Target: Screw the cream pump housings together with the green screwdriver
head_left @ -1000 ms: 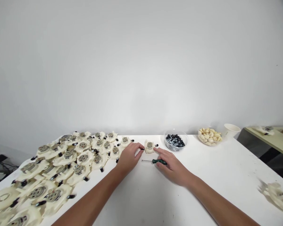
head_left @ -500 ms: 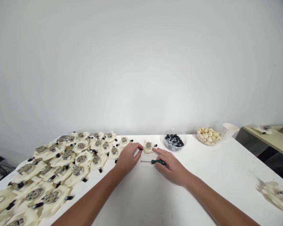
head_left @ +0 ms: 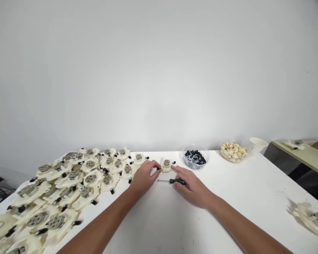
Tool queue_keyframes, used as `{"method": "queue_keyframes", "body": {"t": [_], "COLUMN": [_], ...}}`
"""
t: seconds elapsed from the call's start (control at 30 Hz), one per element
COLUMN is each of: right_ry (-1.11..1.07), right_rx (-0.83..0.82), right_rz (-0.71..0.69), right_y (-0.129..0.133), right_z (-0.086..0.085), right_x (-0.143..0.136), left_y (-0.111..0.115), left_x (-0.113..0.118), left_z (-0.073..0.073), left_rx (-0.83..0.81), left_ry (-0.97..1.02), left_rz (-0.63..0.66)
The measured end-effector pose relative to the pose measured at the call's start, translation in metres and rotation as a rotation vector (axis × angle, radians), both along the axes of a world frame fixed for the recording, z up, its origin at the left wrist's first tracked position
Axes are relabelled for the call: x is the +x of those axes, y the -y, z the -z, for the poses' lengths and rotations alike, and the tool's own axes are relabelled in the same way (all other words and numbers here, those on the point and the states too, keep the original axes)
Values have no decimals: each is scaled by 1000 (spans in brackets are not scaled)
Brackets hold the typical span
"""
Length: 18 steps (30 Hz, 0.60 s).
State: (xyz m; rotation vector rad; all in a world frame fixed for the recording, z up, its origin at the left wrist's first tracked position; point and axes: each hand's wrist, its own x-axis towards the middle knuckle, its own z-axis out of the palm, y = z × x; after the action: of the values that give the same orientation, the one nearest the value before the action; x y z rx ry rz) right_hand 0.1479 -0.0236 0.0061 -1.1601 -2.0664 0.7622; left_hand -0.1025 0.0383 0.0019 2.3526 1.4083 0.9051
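Observation:
A cream plastic housing (head_left: 166,170) with a round grey metal motor (head_left: 166,162) in its middle sits upright on the table between my hands. At its left edge, the thumb and index finger of my left hand (head_left: 145,178) pinch a small black part (head_left: 158,168). My right hand (head_left: 192,187) lies on the other side, its index fingertip touching the housing's right edge. Its thumb and curled fingers hold a green-handled screwdriver (head_left: 175,181), whose thin shaft points left. Another small black part (head_left: 174,162) shows beside the housing's right side.
Many similar motor housings (head_left: 91,179) cover the white table's left side. A clear bowl of black parts (head_left: 195,157) stands at the back, then a clear bowl of cream pieces (head_left: 233,152) and a white cup (head_left: 257,145). One more housing (head_left: 312,217) lies at right.
The view has shifted very slightly. Both hands, the housing and the screwdriver keep the same places relative to one another.

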Motion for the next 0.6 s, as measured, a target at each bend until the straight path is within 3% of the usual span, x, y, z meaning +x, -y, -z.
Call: {"method": "queue_keyframes", "body": {"t": [0.37,0.6], "right_ry": [-143,-217], "right_rx": [13,109], "right_rz": [42,140], "right_y": [-1,0], "right_z": [7,1], "right_x": [6,12], "left_y": [3,8], "left_x": [0,3], "left_z": [-6,-17], "left_rx": [49,127], "left_ry": [36,14], "left_rz": [56,179]}}
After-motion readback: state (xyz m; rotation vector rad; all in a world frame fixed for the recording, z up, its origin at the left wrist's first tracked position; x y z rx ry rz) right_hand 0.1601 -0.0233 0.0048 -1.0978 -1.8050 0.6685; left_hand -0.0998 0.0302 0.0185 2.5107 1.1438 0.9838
